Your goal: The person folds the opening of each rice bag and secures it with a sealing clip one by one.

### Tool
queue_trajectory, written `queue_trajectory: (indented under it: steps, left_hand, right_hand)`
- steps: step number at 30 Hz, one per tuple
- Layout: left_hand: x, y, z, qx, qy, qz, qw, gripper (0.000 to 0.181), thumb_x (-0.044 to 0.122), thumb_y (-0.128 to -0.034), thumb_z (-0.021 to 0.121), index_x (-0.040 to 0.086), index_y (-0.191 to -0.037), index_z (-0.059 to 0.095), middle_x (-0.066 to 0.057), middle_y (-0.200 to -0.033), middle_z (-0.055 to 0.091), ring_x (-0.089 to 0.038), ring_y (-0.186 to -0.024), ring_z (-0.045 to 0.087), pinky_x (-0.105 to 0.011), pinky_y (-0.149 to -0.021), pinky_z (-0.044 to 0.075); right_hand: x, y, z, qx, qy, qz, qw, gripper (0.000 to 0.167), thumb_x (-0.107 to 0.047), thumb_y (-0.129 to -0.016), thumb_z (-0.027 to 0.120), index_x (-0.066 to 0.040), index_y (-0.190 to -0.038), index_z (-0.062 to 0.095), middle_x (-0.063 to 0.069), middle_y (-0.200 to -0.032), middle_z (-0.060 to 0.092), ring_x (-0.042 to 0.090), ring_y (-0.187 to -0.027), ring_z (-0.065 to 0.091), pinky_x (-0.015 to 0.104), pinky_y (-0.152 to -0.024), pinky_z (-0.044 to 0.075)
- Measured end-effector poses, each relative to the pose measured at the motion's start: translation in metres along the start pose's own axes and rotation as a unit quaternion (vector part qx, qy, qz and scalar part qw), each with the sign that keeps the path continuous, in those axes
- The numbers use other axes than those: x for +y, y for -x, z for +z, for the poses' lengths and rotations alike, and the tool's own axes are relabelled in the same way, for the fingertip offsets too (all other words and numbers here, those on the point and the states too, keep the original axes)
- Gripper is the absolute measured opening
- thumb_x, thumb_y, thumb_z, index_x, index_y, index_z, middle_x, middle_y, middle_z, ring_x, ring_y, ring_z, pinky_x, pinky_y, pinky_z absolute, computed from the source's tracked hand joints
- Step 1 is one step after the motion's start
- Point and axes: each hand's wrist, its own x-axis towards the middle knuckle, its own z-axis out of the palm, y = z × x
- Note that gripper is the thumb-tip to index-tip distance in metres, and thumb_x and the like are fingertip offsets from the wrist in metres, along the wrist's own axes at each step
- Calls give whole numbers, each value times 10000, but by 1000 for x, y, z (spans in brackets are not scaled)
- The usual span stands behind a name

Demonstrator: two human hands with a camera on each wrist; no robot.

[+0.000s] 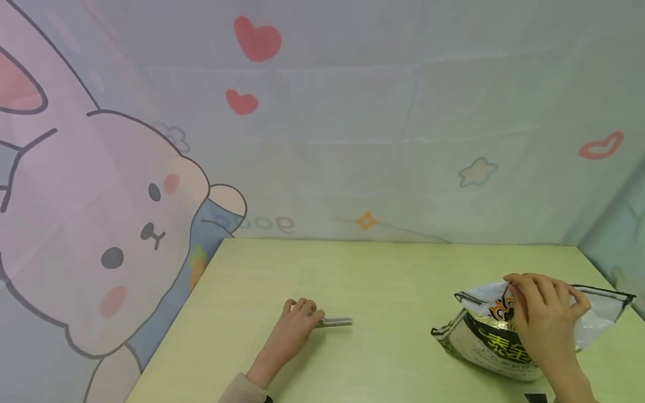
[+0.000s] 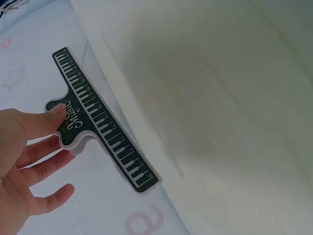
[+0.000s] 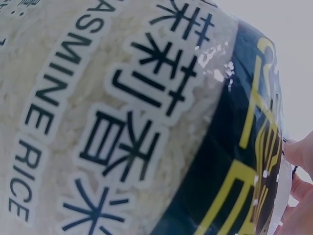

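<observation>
My left hand (image 1: 297, 327) pinches a music-sheet clip (image 2: 98, 112) by its rounded handle. The thumb lies on the printed word "Music" and the other fingers are behind; the little finger stands away. Dark green with white piano keys, the clip's long bar appears as a thin strip in the head view, low over the table. On the right, my right hand (image 1: 546, 313) grips the top of a plastic rice bag (image 1: 496, 350). The bag sits on the table, its upper part folded over. White grains and the words "Jasmine Rice" fill the right wrist view, where few fingertips show.
A pale yellow-green table (image 1: 383, 280) spans the lower scene. Behind it hangs a cloth backdrop (image 1: 353, 168) with a cartoon rabbit (image 1: 136, 240) and hearts. A small dark object (image 1: 536, 398) shows at the bottom edge, near the right forearm.
</observation>
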Motion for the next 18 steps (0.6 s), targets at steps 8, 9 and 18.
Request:
queue_trajectory:
  steps: [8,9,18]
  left_hand:
    - [2,-4,-2,39,264,-42,9996,174,117,-761,663,177,-880,551,18,-901,532,-125,-823,535,-342,-756,435]
    - [3,-5,-2,64,295,-44,9995,173,117,-765,660,178,-881,548,15,-911,535,-125,-828,536,-343,-756,433]
    - [10,-15,-9,394,409,17,9984,163,147,-775,654,179,-885,539,1,-958,602,-138,-851,559,-322,-742,421]
  right_hand:
    - [1,1,0,17,-11,-31,10000,430,-360,-951,373,-14,-875,617,210,-857,553,389,-814,404,613,-823,104]
    - [0,1,0,22,-14,-35,10000,430,-360,-951,375,-14,-875,618,209,-856,554,388,-813,405,612,-821,105]
    - [1,1,0,27,-16,-72,10000,424,-356,-951,377,-15,-877,619,205,-857,553,385,-810,402,612,-810,107]
